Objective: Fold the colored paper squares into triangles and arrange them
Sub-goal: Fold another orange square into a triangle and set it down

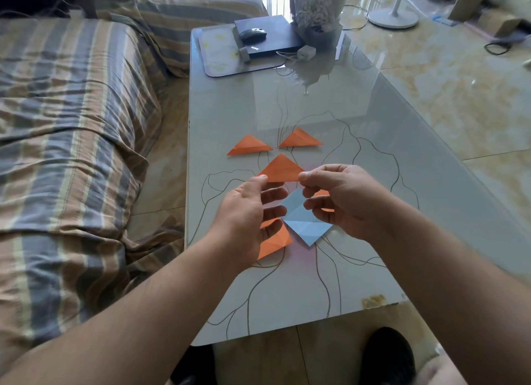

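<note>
Together both hands (244,212) pinch an orange triangle (281,170).

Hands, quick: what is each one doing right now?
Left hand: pinching the left corner of the folded orange triangle.
Right hand: pinching that triangle's right corner.

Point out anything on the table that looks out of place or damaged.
The light blue creased paper square lies unfolded among orange folded triangles. At the glass table's near edge, a rusty brown patch looks like chipped or stained finish. Nothing else stands out.
</note>
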{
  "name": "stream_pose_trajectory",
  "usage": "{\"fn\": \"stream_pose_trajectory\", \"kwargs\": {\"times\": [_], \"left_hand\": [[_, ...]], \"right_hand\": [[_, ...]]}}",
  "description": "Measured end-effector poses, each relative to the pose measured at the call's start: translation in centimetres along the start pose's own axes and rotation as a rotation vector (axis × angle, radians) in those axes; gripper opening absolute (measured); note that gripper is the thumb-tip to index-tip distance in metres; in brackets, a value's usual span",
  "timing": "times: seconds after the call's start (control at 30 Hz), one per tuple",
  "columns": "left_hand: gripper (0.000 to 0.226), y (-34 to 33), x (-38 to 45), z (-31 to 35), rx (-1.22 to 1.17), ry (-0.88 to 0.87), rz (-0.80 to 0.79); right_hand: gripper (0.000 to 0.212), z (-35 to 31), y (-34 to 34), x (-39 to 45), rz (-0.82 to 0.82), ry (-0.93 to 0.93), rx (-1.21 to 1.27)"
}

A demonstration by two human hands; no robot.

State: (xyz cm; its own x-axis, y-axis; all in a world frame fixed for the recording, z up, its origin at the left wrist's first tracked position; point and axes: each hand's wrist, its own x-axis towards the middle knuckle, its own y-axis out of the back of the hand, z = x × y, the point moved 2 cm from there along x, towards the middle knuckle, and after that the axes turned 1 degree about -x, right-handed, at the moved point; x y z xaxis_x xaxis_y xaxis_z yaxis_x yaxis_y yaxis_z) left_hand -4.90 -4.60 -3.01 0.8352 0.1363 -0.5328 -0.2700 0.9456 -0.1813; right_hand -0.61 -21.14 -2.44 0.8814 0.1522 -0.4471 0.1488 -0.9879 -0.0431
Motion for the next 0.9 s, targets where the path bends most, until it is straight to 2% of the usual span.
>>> {"fn": "stream_pose_trajectory", "kwargs": {"times": [0.1, 0.23, 0.77, 0.9], "left_hand": [[0.041, 0.1, 0.1, 0.1, 0.048, -0.046, -0.02], [0.04, 0.0, 0.0, 0.2, 0.056, -0.05, -0.03], [0.01, 0.9, 1.3, 0.1, -0.096, -0.072, 0.057], [0.011, 1.3, 1.6, 0.4, -0.105, -0.095, 0.071]], "right_hand": [[0.012, -0.1, 0.2, 0.0, 0.004, -0.001, 0.007], [0.012, -0.2, 0.4, -0.1, -0.002, -0.006, 0.018], [0.017, -0.3, 0.6, -0.1, 0.023, -0.033, -0.016], [0.015, -0.4, 0.7, -0.1, 0.028, -0.02, -0.013]]}}
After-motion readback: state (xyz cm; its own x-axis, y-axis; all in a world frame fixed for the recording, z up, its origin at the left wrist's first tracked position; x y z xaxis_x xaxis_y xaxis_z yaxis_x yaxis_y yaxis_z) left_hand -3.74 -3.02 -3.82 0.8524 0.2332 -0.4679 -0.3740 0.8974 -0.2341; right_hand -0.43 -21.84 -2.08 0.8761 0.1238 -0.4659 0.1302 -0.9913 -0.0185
